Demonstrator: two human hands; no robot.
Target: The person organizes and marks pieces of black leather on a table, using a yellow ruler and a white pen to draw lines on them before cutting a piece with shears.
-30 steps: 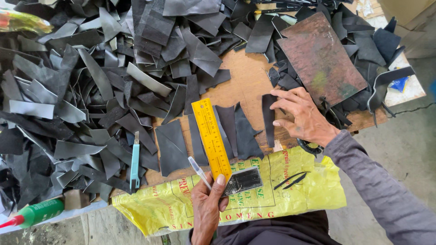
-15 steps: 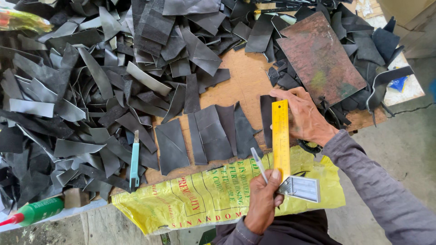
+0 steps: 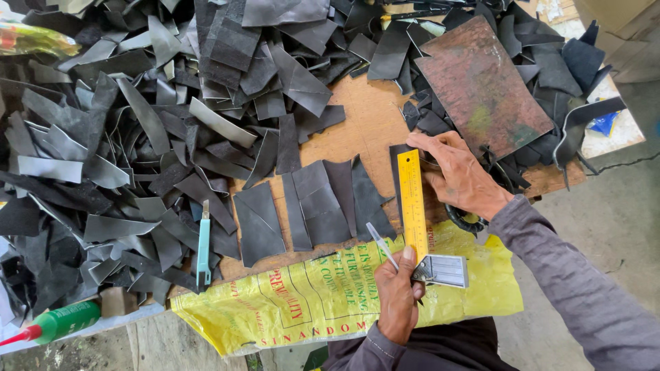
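- Two hands work one square (image 3: 414, 206): the left hand (image 3: 399, 295), at the near edge of the bench (image 3: 357, 130), is closed around its metal stock, with a white pen (image 3: 382, 246) pinched between its fingers. With two things in one grip, the pen could slip out or the stock could twist, I judge.
- Under that hand lies a yellow sack (image 3: 302, 302), hanging over the near edge. It looks slick, so the stock may slide on it and throw the blade off line.
- Further in, the square's yellow blade lies along a dark strip (image 3: 397, 172), and the right hand (image 3: 460, 175) rests flat beside it, fingers spread, gripping nothing. If that hand eases off, the strip could creep under the blade.
- Left of it, cut pieces (image 3: 323, 203) sit just beside the blade; a nudge would likely scatter them.
- Near the left corner a teal knife (image 3: 203, 244) lies among scraps (image 3: 103, 158), half buried, so a blind reach risks a cut.
- Farthest, a brown sheet (image 3: 481, 89) overhangs loose scraps and may tip.
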